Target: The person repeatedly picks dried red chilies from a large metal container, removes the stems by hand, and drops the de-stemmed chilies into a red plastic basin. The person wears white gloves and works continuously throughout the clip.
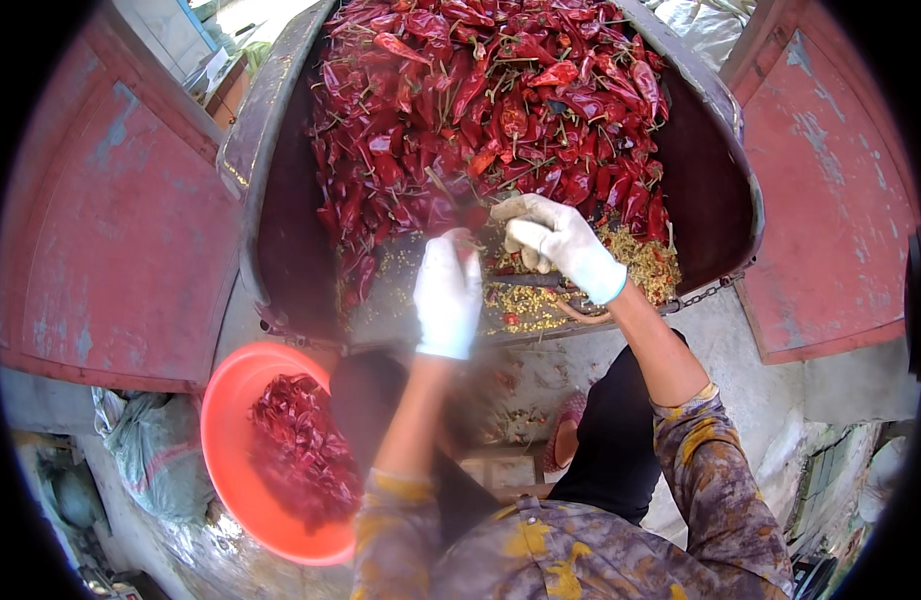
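A heap of dried red chili peppers (498, 112) fills the metal cart bed (719, 225) before me, stems still on many. My left hand (449, 296), in a white knit glove, pinches a red chili pepper (469, 241) at the heap's near edge, mostly covered by the fingers. Just right of it, my gloved right hand (558, 240) hovers with fingers bent and apart; I see nothing between them. Below that hand lie loose yellow seeds (531, 304) and a dark elongated tool (526, 280), partly hidden.
An orange-red plastic basin (231, 457) stands at my lower left, with red chili pieces (303, 442) inside. Red door panels (122, 225) flank the cart. A chain (704, 294) hangs at its right corner. A woven sack (156, 457) leans beyond the basin.
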Motion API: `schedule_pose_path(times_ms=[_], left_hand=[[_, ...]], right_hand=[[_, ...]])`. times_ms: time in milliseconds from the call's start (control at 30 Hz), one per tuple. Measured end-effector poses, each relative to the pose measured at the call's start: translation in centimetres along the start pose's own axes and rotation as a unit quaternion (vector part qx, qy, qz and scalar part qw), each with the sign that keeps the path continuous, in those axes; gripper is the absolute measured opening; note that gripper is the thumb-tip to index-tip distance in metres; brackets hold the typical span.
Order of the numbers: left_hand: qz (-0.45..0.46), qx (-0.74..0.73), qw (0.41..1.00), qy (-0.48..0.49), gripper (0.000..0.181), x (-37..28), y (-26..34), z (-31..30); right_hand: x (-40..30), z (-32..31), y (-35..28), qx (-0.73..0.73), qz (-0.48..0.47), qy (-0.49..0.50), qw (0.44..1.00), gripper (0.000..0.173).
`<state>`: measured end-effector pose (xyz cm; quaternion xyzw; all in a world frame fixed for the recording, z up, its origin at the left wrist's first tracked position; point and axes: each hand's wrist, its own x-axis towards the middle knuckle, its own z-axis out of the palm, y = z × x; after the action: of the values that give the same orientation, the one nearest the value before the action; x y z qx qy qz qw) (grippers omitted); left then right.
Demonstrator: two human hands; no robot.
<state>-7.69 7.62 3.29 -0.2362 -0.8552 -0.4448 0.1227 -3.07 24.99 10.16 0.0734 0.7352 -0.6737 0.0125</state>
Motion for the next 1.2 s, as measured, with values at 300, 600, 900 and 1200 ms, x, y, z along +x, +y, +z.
schedule_pose_path(times_ms=[300,600,900,1200], left_hand=[[0.016,-0.085,0.992,-0.093,0.048,-1.0,1.0,-0.3],[-0.052,-0.151,0.977,-0.14,0.04,-2.6,0.6,-0.1],[-0.03,-0.092,0.987,-0.129,0.038,-2.6,1.5,-0.4],[0.07,0.199,0.951,-0.225,0.013,-2.4,1.0,-1.4]], right_hand=[[-0.3,1.8,2.5,-0.175,-0.268,0.06,0.945,0.023],[-0.6,2.3,2.2,-0.187,-0.266,0.022,0.945,0.014],[-0.6,2.5,2.9,0.304,0.08,-0.001,0.949,0.01],[-1.0,3.1,5.8,-0.257,-0.177,0.066,0.948,0.014]])
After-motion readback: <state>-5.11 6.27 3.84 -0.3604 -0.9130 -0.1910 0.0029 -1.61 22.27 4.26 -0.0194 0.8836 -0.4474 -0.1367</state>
